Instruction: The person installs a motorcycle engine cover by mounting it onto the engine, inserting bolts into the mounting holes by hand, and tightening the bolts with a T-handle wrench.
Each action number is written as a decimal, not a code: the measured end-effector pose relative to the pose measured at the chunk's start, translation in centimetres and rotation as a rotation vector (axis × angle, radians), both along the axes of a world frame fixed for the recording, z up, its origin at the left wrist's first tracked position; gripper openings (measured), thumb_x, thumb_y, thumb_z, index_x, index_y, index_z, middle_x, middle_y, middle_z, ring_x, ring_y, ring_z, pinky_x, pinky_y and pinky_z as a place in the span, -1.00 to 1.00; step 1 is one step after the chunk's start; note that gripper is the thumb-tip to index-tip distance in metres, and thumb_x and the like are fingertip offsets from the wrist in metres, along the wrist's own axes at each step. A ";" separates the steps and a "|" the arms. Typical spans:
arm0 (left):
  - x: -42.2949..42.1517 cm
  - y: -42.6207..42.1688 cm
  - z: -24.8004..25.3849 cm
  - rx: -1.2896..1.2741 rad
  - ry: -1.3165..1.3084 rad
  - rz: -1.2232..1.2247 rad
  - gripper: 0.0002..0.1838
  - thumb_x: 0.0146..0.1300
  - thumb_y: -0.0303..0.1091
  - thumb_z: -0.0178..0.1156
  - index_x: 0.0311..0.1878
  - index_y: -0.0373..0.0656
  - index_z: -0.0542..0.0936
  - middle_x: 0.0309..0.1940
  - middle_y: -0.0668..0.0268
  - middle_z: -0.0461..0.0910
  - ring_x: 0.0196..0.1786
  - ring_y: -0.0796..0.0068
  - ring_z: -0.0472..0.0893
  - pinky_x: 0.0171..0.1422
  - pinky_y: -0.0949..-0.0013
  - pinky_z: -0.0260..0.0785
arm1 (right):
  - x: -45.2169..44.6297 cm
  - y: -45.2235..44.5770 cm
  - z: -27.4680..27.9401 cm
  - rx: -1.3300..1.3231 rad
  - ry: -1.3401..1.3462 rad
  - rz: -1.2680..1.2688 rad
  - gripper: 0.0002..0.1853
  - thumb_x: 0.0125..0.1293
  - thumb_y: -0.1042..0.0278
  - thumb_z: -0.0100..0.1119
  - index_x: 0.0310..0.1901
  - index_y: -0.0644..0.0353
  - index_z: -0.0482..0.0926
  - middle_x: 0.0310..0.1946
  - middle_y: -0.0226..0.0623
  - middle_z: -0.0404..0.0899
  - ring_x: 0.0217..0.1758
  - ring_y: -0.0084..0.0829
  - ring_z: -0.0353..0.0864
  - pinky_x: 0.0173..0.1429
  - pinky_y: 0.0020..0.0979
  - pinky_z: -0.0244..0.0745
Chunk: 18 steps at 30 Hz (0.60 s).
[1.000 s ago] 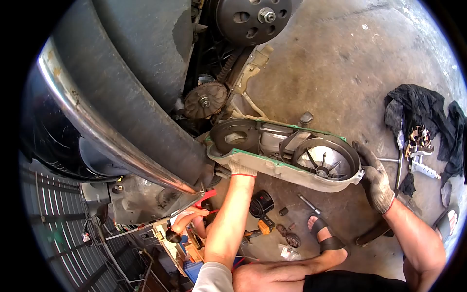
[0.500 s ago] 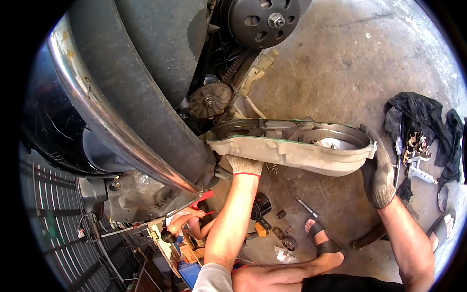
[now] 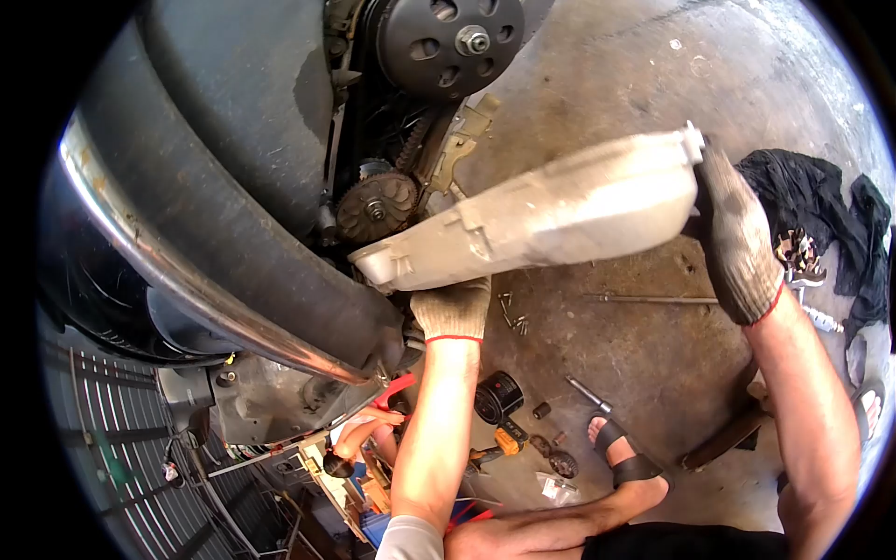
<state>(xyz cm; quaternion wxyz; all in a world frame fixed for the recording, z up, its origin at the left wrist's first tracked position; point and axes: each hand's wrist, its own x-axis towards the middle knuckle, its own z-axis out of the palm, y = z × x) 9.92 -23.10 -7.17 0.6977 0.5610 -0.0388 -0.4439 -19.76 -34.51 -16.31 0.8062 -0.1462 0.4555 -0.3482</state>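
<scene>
A long grey metal crankcase cover (image 3: 560, 210) is held up in front of a scooter's drive side, its outer wall facing me. My left hand (image 3: 452, 308), in a knitted work glove, grips it from below near its left end; the fingers are partly hidden behind it. My right hand (image 3: 742, 229), gloved too, is closed on its right end. Beyond the cover's left end is the finned pulley fan (image 3: 375, 208) on the exposed engine. Higher up sits the round black clutch bell (image 3: 451, 42) with a nut at its centre.
Scooter bodywork with a chrome trim bar (image 3: 205, 280) fills the left. On the floor lie loose bolts (image 3: 513, 315), a cordless tool (image 3: 504, 439), a socket extension (image 3: 588, 394) and a black cloth (image 3: 803, 187). Another person (image 3: 359, 437) sits at the lower left.
Both hands have raised the cover's right end and tilted the cover. Its open inner side no longer shows; the outer wall does. The view has shifted slightly.
</scene>
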 end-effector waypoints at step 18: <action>-2.3 -2.9 2.9 -0.101 0.060 0.248 -0.47 0.58 -0.13 -0.27 0.37 -0.28 0.42 0.40 0.02 0.41 0.48 0.00 0.35 0.59 -0.20 0.12 | 2.0 -6.6 5.8 -0.532 0.067 0.053 -0.28 0.51 -0.32 -0.11 0.48 0.04 0.38 0.35 -0.18 0.48 0.32 -0.30 0.51 0.31 -0.22 0.52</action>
